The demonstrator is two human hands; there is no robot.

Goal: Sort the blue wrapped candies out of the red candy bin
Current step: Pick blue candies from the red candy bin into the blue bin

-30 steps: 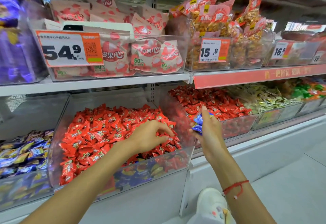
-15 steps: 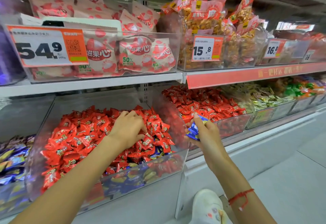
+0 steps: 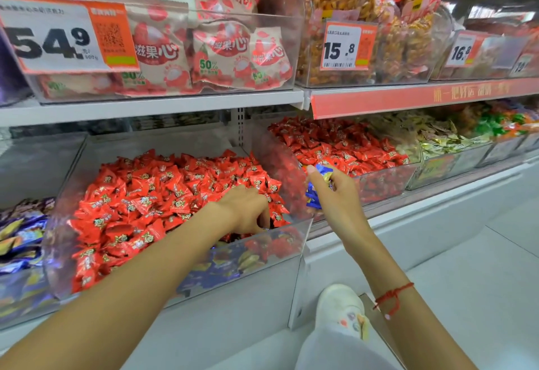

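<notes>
A clear bin on the lower shelf is heaped with red wrapped candies. Blue wrapped candies show through its front wall, low down under the red ones. My left hand reaches into the bin's front right corner, fingers curled downward among the candies; the fingertips are hidden, so any hold is unclear. My right hand hovers just right of the bin and grips a small bunch of blue wrapped candies.
A bin of blue and purple candies stands to the left, a second red candy bin to the right. The upper shelf overhangs the bins with bagged snacks. My white shoe is on the floor below.
My left hand has slid from the middle of the red heap to the front right corner and dug its fingers down. My right hand stays put with the blue candies.
</notes>
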